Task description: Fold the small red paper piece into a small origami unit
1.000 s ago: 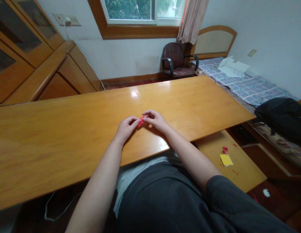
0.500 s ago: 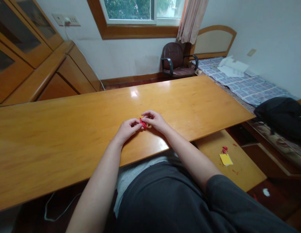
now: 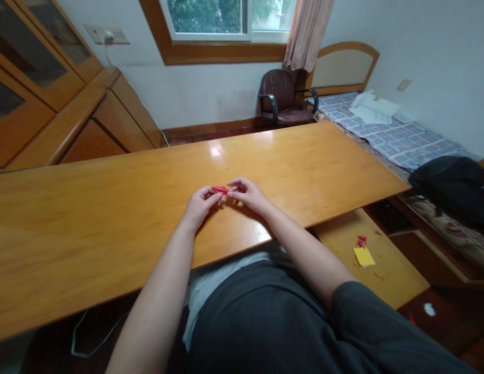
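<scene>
A small red folded piece (image 3: 220, 189), which looks like paper, is between my two hands above the wooden table (image 3: 109, 208). The fingers of my left hand (image 3: 201, 203) pinch its left part, thumb below. My right hand (image 3: 247, 194) has its thumb and fingertips closed at the right end of the piece. The piece lies nearly level, its pointed left end showing above my left fingers. Its lower edge is partly hidden by my fingertips.
On a lower board (image 3: 331, 231) at the right lie small red pieces (image 3: 362, 240) and a yellow paper stack (image 3: 364, 256). Beyond the table stands a brown armchair (image 3: 278, 96). A black bag (image 3: 452, 187) rests on the bed (image 3: 401, 132) at the right.
The red piece has turned from a steep slant to nearly level and shifted slightly left. My left hand has moved a little left and up; my right hand has barely moved.
</scene>
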